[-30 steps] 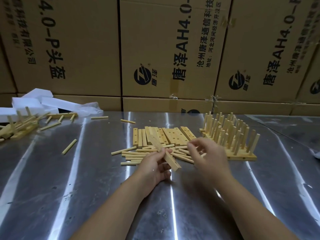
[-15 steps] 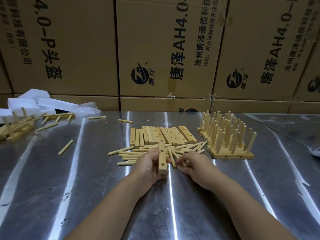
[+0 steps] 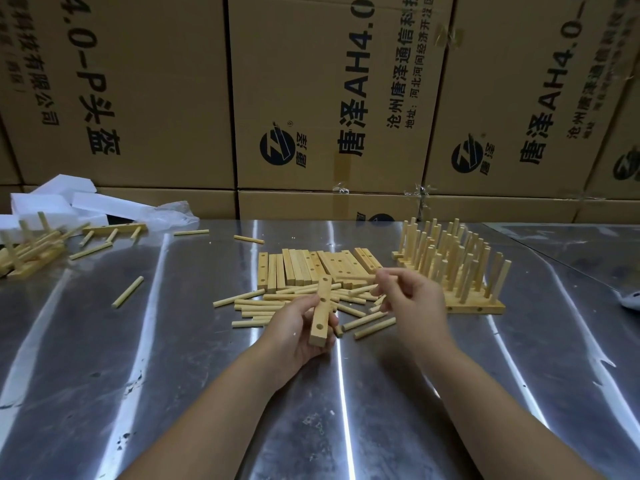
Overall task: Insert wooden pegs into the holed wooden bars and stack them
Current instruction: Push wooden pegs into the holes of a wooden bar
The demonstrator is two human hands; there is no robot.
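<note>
While the left hand (image 3: pixel 294 327) grips the holed bar (image 3: pixel 320 311) by its lower half, holes up, over the table (image 3: pixel 173 375) just before the loose pegs (image 3: pixel 263 308), a peg entered off-axis could jam, or the one-handed bar could twist. The right hand (image 3: pixel 410 299) hovers beside it, fingers curled. Blur prevents confirming any peg pinched.

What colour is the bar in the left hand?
The bar is pale yellow wood; head view.

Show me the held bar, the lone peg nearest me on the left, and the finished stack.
held bar (image 3: pixel 321 313), head view, middle, between two holes
lone peg (image 3: pixel 127 292), head view, mid-length
finished stack (image 3: pixel 478 308), head view, front base bar
</note>
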